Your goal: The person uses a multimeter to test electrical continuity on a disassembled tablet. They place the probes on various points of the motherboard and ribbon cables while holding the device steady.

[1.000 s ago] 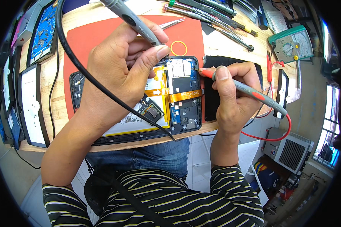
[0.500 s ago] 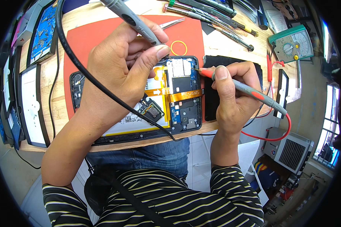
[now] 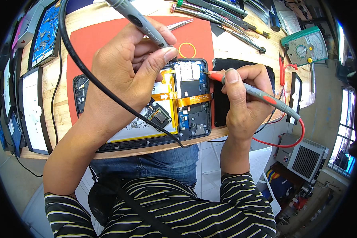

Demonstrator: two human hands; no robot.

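An opened tablet (image 3: 192, 89) lies across the red mat (image 3: 81, 59), its battery, blue circuit board and orange ribbon cable (image 3: 194, 100) exposed. My left hand (image 3: 127, 65) grips a grey multimeter probe (image 3: 141, 24) with a black cable, above the top of the tablet; the hand hides that probe's tip. With its fingers closed round it, my right hand (image 3: 246, 93) holds a red and grey multimeter probe (image 3: 261, 95). The red probe's tip is at the board's upper right edge; whether it touches is too small to tell. A small loose-looking camera module (image 3: 159, 117) rests over the battery.
A yellow ring (image 3: 187, 50) and tweezers (image 3: 180, 24) lie on the mat beyond the tablet. Several screwdrivers and tools (image 3: 226, 20) are at the back. A green analog multimeter (image 3: 305, 45) stands right. A black pad (image 3: 222, 115) lies beside the tablet, frames (image 3: 33, 111) at left.
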